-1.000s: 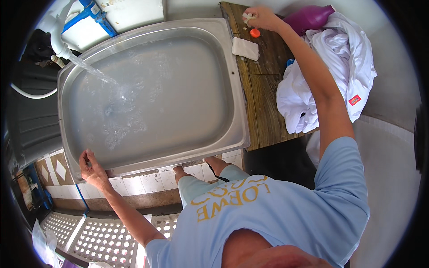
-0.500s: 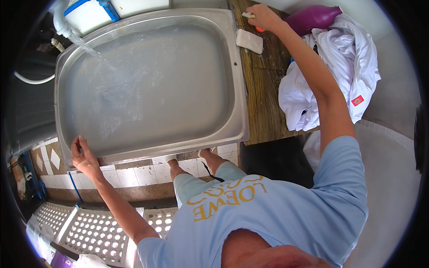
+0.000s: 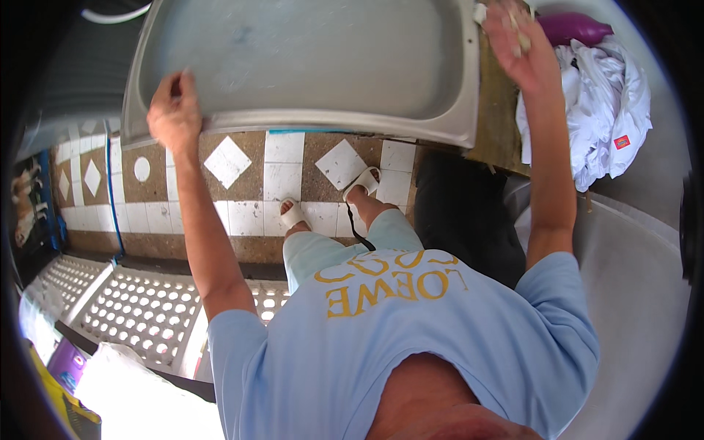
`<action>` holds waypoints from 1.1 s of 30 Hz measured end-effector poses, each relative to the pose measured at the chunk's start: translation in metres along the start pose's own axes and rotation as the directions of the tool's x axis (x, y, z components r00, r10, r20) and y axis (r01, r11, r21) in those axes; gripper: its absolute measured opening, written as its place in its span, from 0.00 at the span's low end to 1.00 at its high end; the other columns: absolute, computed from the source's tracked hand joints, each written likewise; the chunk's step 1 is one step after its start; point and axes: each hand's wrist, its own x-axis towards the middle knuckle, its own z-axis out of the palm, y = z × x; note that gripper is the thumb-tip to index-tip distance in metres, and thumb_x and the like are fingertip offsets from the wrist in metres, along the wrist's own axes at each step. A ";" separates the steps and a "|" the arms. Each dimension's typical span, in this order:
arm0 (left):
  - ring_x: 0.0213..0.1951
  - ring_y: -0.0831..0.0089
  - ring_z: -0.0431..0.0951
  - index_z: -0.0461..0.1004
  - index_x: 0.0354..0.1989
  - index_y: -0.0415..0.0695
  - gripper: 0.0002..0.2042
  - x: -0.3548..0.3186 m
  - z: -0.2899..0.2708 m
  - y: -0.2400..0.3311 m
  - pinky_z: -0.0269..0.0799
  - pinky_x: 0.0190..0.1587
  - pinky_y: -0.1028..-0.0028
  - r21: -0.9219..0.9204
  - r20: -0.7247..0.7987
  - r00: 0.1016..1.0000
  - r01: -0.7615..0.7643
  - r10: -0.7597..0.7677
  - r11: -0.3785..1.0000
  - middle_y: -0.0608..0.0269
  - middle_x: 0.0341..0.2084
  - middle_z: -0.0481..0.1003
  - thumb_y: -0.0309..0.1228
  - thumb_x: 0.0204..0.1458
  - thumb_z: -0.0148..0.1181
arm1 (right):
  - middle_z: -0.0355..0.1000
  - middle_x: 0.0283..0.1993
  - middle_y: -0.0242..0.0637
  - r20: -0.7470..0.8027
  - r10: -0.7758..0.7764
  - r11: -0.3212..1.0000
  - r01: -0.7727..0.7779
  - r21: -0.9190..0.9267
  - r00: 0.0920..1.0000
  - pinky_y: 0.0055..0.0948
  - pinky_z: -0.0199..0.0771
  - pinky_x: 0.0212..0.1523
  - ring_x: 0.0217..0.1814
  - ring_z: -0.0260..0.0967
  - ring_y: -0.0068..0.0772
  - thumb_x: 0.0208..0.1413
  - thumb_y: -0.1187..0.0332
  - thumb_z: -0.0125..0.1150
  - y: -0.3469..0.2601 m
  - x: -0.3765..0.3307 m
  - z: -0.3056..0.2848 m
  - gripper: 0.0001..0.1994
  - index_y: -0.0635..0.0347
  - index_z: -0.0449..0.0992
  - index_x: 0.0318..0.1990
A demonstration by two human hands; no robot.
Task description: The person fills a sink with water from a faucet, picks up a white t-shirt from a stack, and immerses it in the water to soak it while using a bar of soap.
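My left hand (image 3: 176,110) hangs over the near left corner of the metal basin (image 3: 293,121), loosely curled, thumb and fingers a little apart. I see nothing in it, and I cannot tell whether it touches the rim. At the basin's right end my right hand (image 3: 539,64) is raised and smeared by motion. A small whitish piece (image 3: 523,44) shows against its palm and fingers; it may be soap, but the blur hides its kind. Beside those fingers, a pale block (image 3: 480,13) lies on the wooden counter (image 3: 502,128). Cloudy water fills the basin.
White garments (image 3: 609,110) lie heaped on the counter, near a purple bottle (image 3: 576,28). A black stool-like object (image 3: 466,205) stands below the counter. The floor is tiled, and perforated white panels (image 3: 143,308) lie behind my left arm.
My view has tilted down, so the faucet and its running water have left the picture. My right hand has come back from the counter's far part toward the basin's right edge, still with the whitish piece.
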 end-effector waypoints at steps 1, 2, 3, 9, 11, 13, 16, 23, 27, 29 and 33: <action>0.27 0.74 0.78 0.80 0.33 0.47 0.11 -0.002 0.000 0.004 0.73 0.32 0.73 -0.052 -0.019 0.999 -0.045 0.044 0.998 0.64 0.24 0.79 0.41 0.49 0.62 | 0.61 0.34 0.30 0.410 0.181 0.974 -0.221 0.052 0.894 0.16 0.69 0.29 0.34 0.61 0.24 0.53 0.71 0.56 0.024 -0.027 0.019 0.08 0.60 0.67 0.40; 0.29 0.74 0.77 0.80 0.35 0.45 0.12 -0.007 -0.006 0.007 0.72 0.36 0.74 -0.081 -0.014 0.998 -0.058 0.057 0.995 0.63 0.25 0.79 0.40 0.50 0.62 | 0.57 0.29 0.29 0.408 0.215 0.974 -0.225 -0.022 0.887 0.16 0.66 0.24 0.30 0.57 0.22 0.53 0.68 0.58 0.058 -0.045 0.032 0.08 0.57 0.65 0.34; 0.31 0.75 0.77 0.80 0.37 0.44 0.13 -0.010 -0.009 0.006 0.71 0.39 0.75 -0.126 -0.003 0.997 -0.074 0.075 0.989 0.62 0.27 0.79 0.40 0.50 0.62 | 0.60 0.28 0.31 0.393 0.119 0.993 -0.104 -0.061 0.912 0.14 0.56 0.18 0.25 0.57 0.19 0.52 0.65 0.58 0.101 -0.068 0.045 0.09 0.60 0.67 0.34; 0.32 0.75 0.74 0.78 0.36 0.41 0.06 -0.056 -0.019 -0.051 0.70 0.39 0.74 -0.223 -0.472 0.788 -0.540 0.395 0.811 0.62 0.30 0.78 0.28 0.52 0.61 | 0.63 0.27 0.31 0.119 0.725 0.688 -0.723 -0.062 0.679 0.14 0.57 0.20 0.24 0.58 0.17 0.52 0.72 0.60 0.283 -0.144 0.060 0.04 0.58 0.71 0.31; 0.32 0.74 0.73 0.77 0.38 0.41 0.06 -0.100 -0.022 -0.081 0.69 0.39 0.74 -0.260 -0.420 0.868 -0.394 0.264 0.881 0.61 0.32 0.77 0.28 0.53 0.59 | 0.64 0.29 0.32 -0.024 0.790 0.610 -0.789 -0.068 0.613 0.14 0.62 0.22 0.26 0.61 0.18 0.53 0.73 0.58 0.320 -0.149 0.032 0.02 0.58 0.72 0.33; 0.32 0.75 0.73 0.76 0.39 0.40 0.07 -0.151 -0.013 -0.120 0.69 0.37 0.74 -0.322 -0.342 0.935 -0.209 0.093 0.923 0.59 0.33 0.76 0.28 0.54 0.58 | 0.68 0.33 0.34 -0.103 0.830 0.543 -0.836 -0.079 0.549 0.15 0.69 0.27 0.29 0.66 0.19 0.55 0.75 0.56 0.350 -0.147 -0.004 0.03 0.58 0.74 0.36; 0.32 0.67 0.73 0.76 0.38 0.39 0.06 -0.243 0.021 -0.175 0.68 0.37 0.70 -0.377 -0.065 0.963 0.219 -0.262 0.900 0.57 0.31 0.76 0.25 0.52 0.59 | 0.69 0.33 0.34 -0.211 0.821 0.511 -0.848 -0.141 0.530 0.15 0.71 0.28 0.30 0.67 0.20 0.54 0.76 0.57 0.381 -0.134 -0.053 0.02 0.60 0.73 0.35; 0.29 0.62 0.76 0.75 0.40 0.42 0.08 -0.407 0.101 -0.201 0.72 0.34 0.66 -0.361 0.567 0.753 0.591 -0.334 0.721 0.54 0.30 0.76 0.27 0.51 0.57 | 0.70 0.30 0.32 -0.320 0.693 0.629 -0.759 -0.169 0.646 0.15 0.69 0.28 0.30 0.67 0.20 0.52 0.76 0.58 0.378 -0.094 -0.110 0.02 0.61 0.73 0.33; 0.31 0.58 0.77 0.76 0.40 0.44 0.10 -0.405 0.127 -0.181 0.72 0.35 0.65 -0.328 0.731 0.674 0.484 -0.106 0.811 0.53 0.31 0.76 0.30 0.50 0.58 | 0.68 0.32 0.34 -0.242 0.669 0.713 -0.699 -0.056 0.703 0.15 0.69 0.30 0.31 0.66 0.21 0.53 0.77 0.58 0.342 -0.089 -0.115 0.02 0.61 0.72 0.33; 0.29 0.61 0.76 0.76 0.41 0.43 0.10 -0.381 0.143 -0.161 0.72 0.34 0.68 -0.348 0.776 0.631 0.435 -0.005 0.831 0.53 0.31 0.76 0.30 0.51 0.58 | 0.68 0.33 0.34 -0.272 0.649 0.731 -0.681 -0.037 0.711 0.15 0.70 0.31 0.32 0.65 0.21 0.53 0.77 0.57 0.328 -0.094 -0.121 0.02 0.61 0.71 0.33; 0.29 0.55 0.76 0.76 0.39 0.44 0.08 -0.326 0.206 -0.113 0.72 0.33 0.66 -0.636 0.538 0.791 0.156 0.290 0.755 0.53 0.32 0.76 0.29 0.51 0.57 | 0.67 0.34 0.36 -0.231 0.597 0.786 -0.617 -0.019 0.768 0.15 0.69 0.31 0.32 0.64 0.21 0.53 0.77 0.56 0.317 -0.097 -0.124 0.03 0.62 0.71 0.34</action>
